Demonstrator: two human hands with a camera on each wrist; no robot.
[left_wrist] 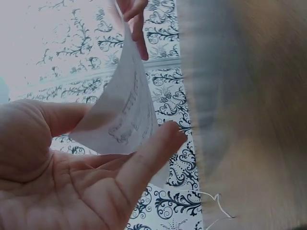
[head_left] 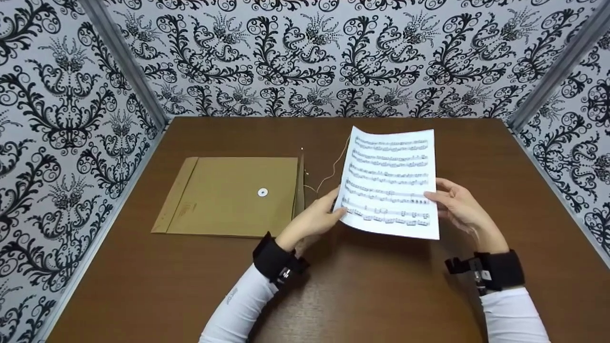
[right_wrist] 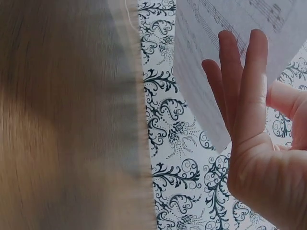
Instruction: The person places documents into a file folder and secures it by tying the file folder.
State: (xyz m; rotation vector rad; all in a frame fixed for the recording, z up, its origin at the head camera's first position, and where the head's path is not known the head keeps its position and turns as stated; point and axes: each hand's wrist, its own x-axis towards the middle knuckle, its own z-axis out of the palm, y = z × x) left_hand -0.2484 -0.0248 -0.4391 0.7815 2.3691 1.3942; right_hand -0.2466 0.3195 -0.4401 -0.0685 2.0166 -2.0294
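A white sheet of music is held up over the right half of the table, slightly curved and tilted, its printed staves facing up toward the head. At its lower left edge my left hand pinches it, thumb on the printed face and fingers behind. My right hand pinches the right edge the same way, its thumb on the front. In the left wrist view the sheet bends between thumb and fingers. The right wrist view shows several fingers stretched along the back of the sheet.
A brown kraft envelope folder with a white button lies left on the brown table. Its side flap stands up at the right, and a thin string trails toward the sheet. Patterned walls enclose the back and sides.
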